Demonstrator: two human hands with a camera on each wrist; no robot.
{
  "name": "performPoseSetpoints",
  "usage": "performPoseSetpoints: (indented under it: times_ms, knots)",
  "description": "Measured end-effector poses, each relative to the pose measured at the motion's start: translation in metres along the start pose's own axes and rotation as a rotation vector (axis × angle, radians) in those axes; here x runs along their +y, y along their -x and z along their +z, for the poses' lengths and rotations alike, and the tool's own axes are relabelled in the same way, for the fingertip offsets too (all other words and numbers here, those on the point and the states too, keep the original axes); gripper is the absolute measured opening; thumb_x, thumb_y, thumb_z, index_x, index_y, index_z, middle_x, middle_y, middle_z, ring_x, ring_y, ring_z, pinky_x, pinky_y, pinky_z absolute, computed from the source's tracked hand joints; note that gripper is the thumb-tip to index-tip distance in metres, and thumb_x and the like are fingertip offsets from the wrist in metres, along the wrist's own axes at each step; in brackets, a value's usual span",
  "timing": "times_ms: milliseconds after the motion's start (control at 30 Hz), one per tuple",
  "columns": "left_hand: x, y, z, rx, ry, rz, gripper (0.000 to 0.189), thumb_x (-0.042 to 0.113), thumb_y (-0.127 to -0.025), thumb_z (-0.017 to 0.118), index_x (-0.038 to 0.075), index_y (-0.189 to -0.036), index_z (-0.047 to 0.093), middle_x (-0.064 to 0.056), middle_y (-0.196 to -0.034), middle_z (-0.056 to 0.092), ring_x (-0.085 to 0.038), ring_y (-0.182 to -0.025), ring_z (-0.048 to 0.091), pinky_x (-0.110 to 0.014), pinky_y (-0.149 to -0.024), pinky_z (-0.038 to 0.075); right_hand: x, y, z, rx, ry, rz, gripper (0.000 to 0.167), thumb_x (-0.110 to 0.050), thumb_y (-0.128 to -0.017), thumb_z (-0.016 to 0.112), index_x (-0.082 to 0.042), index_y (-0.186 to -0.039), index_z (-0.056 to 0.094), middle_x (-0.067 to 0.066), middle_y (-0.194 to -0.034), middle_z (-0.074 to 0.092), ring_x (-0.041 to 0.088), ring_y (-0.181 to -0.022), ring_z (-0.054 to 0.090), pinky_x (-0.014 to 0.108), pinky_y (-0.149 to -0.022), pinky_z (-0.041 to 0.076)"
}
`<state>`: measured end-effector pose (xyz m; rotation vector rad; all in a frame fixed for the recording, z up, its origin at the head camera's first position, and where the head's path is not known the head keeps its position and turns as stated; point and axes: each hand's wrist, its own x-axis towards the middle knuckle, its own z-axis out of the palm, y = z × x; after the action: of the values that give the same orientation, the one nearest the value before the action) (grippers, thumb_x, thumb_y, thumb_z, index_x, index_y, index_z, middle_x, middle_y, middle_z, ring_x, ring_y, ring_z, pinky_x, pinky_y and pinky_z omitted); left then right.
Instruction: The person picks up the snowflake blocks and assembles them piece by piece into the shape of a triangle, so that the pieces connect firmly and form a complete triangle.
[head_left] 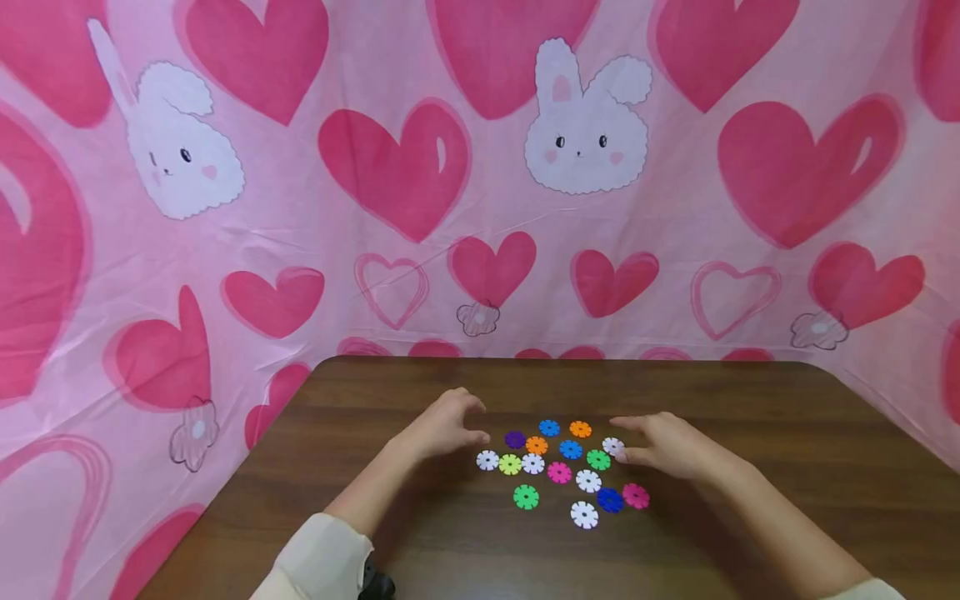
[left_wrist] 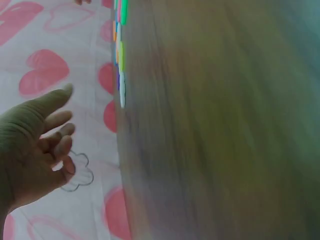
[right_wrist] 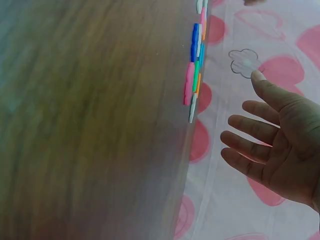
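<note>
Several flat, notched plastic discs lie spread on the table between the two hands. My left hand hovers at the left of the discs, fingers relaxed and holding nothing; nearest to it are a purple disc and a white disc. On the other side my right hand hangs with loose, spread fingers, its thumb tip overlapping a white disc in the head view. The right wrist view shows this hand's palm with nothing in it. A pink disc and a dark blue disc lie nearer me.
The dark wooden table has rounded far corners. Behind it hangs a pink cloth printed with hearts and rabbits. Closest to me lies a white disc, with a green disc to its left.
</note>
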<state>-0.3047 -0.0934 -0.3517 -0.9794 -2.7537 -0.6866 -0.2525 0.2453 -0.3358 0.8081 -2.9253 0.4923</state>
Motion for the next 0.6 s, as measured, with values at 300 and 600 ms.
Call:
performPoseSetpoints:
  times_ms: [300,600]
  knots:
    - [0.009,-0.009,0.014,-0.281,0.020,-0.140,0.026,0.021,-0.070,0.081,0.007,-0.087,0.066,0.003,-0.076,0.057,-0.011,-0.069,0.049,-0.025,-0.066,0.045,0.009,-0.011,0.009,-0.074,-0.071,0.011,0.042,-0.028,-0.083,0.069,0.001,-0.113,0.063,0.014,-0.105,0.065,0.032,-0.098,0.060,0.050,-0.085,0.046]
    - [0.010,-0.011,0.020,-0.322,-0.016,-0.168,0.024,0.019,-0.070,0.081,0.008,-0.083,0.063,0.004,-0.067,0.052,-0.009,-0.063,0.046,-0.023,-0.059,0.042,0.018,-0.027,0.019,-0.118,-0.020,0.021,0.029,-0.016,-0.080,0.072,0.001,-0.103,0.068,0.009,-0.095,0.067,0.023,-0.087,0.060,0.042,-0.080,0.050]
